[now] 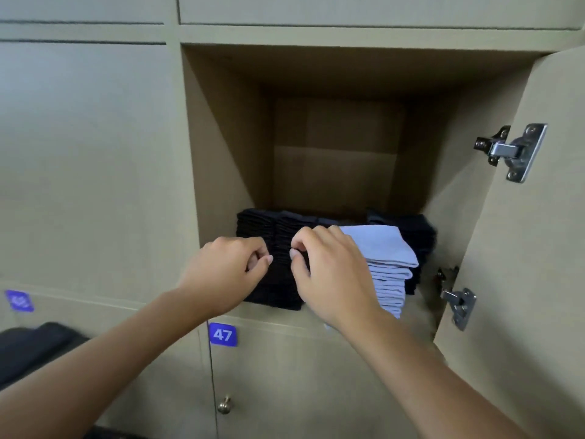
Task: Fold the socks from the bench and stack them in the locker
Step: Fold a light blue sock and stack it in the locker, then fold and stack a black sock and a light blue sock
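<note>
With the locker (221,147) open in front of me, I judge the step is settling a folded sock on the black stack (278,280) at its front left, so I should square the edges and press down evenly before letting go. My left hand (221,274) and right hand (329,274) both have fingers curled, pinching the stack's front edge. The grey stack (389,270) sits just beside my right hand and could get nudged; the open door (519,248) hangs right, more dark socks (34,346) wait lower left.
</note>
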Demonstrator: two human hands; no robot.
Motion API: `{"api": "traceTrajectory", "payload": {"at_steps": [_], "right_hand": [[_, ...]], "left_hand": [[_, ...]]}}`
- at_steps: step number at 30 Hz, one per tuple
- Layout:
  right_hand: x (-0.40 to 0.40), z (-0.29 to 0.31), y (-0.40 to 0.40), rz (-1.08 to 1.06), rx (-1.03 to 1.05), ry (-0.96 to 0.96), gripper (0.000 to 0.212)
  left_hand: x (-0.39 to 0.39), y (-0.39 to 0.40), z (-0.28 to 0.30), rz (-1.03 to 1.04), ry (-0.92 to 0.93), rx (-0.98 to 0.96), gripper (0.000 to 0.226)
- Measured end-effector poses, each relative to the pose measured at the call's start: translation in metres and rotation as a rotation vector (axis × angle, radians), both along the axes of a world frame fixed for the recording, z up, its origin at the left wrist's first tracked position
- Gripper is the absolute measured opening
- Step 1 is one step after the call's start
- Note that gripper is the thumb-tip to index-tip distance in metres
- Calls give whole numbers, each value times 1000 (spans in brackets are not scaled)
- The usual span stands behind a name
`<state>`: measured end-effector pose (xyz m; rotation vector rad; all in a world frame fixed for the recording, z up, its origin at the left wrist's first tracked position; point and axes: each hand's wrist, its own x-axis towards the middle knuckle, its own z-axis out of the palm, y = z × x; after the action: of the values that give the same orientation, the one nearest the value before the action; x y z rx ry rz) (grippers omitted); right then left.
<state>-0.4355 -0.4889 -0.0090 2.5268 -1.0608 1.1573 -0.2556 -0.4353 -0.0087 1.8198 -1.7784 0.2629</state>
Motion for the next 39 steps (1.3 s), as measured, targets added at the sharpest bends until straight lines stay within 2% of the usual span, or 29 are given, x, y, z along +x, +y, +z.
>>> {"api": "traceTrajectory", "payload": {"at_steps": [4, 11, 16, 29, 34, 39], "right_hand": [[28, -10, 19, 120, 52, 80, 8], [63, -32, 43, 280, 269, 297, 17], [84, -42, 56, 353, 321, 389, 21], [168, -57, 88, 507, 387, 510, 30], [196, -64, 105, 547, 399, 574, 33], [217, -71, 116, 609, 402, 581, 34]], "left_hand": [[29, 27, -12, 54, -58, 125, 19], [80, 74, -25, 159, -82, 285, 20], [115, 104, -30, 256, -96, 378, 20], [215, 204, -19, 528, 101, 389, 23], [243, 250, -36, 520, 193, 566, 22], [264, 276, -54, 530, 284, 738, 40]]}}
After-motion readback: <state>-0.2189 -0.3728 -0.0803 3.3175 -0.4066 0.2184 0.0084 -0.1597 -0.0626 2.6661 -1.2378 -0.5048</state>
